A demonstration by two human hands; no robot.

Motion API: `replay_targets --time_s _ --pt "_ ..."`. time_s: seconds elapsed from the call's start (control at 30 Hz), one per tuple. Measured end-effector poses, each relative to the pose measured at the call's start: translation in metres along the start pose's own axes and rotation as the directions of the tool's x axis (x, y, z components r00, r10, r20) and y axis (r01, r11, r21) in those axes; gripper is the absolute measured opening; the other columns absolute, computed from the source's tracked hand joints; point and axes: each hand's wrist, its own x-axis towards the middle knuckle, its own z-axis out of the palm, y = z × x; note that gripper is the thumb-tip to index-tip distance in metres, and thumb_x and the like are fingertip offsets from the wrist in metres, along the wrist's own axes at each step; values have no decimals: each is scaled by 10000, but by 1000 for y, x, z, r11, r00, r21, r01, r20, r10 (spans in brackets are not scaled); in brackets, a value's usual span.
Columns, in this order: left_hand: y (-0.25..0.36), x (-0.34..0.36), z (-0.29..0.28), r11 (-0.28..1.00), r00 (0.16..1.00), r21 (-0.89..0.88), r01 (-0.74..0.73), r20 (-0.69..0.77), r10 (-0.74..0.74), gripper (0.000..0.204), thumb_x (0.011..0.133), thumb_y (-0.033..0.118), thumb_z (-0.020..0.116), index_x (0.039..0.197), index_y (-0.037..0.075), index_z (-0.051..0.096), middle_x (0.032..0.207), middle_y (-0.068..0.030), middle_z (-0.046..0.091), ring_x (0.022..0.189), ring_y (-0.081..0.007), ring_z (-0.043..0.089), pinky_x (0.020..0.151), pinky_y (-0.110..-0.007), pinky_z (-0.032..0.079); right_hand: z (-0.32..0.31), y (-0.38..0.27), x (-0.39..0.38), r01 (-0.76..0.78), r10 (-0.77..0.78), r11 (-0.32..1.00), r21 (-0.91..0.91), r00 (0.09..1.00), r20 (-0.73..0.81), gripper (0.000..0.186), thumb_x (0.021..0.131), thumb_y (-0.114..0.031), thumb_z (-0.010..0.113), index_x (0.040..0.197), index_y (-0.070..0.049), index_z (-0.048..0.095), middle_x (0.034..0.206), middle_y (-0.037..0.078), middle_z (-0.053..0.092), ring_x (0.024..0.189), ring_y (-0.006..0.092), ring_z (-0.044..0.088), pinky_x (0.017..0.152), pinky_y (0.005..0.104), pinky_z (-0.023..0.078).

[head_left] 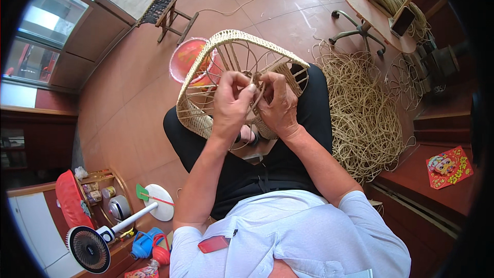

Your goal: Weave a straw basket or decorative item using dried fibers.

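Note:
A half-woven basket frame [234, 37] of pale cord over thin ribs rests on my lap, its braided rim curving round the far side. Both hands meet above its middle, where the ribs run together. My left hand [232, 102] pinches a strand of cord [251, 88] between thumb and forefinger. Close beside it, my right hand [279, 104] has its fingers curled on the same strands. The fingers partly cover the spot where the strands cross. Under the frame, part of a foot shows between my knees.
A big heap of loose cord [360, 116] lies on the floor to my right. Beyond the basket stands a pink-rimmed red basin [180, 62]. A folding stool [172, 18] is at the far left, a round wheeled table [378, 18] at the far right, a white fan [90, 248] near left.

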Motion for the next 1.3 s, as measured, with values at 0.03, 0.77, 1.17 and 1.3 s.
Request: replay_targets --time_s 0.03,0.77,1.17,1.3 --pt "21 -8 -9 908 959 -310 282 90 -267 190 1058 130 671 1173 58 538 922 30 623 598 -19 509 478 -219 396 -1 1 -1 -1 1 1000 -6 1000 14 394 849 36 755 1178 -68 564 959 117 665 742 313 686 704 417 566" --pt "35 1 -54 953 943 -189 238 -189 -273 206 1137 251 561 1097 77 664 675 57 544 486 -34 415 460 -247 371 -17 -17 1 163 -159 986 -24 981 115 437 842 -6 778 1265 -82 699 1160 153 672 1029 350 690 891 423 572" --pt "40 -4 -63 794 943 -561 233 -68 -325 229 1162 267 523 1133 81 654 607 89 374 458 -12 289 425 -202 318 -45 2 4 312 -203 933 -179 867 454 268 948 -323 787 837 -128 639 757 77 634 636 290 687 581 410 537" --pt "38 -10 -66 831 949 -491 260 -26 -313 222 1162 272 527 1160 95 661 611 91 376 464 -13 297 433 -200 325 -80 20 51 268 -167 935 -234 911 376 227 961 -230 758 831 -118 608 772 105 656 632 296 689 582 421 546"
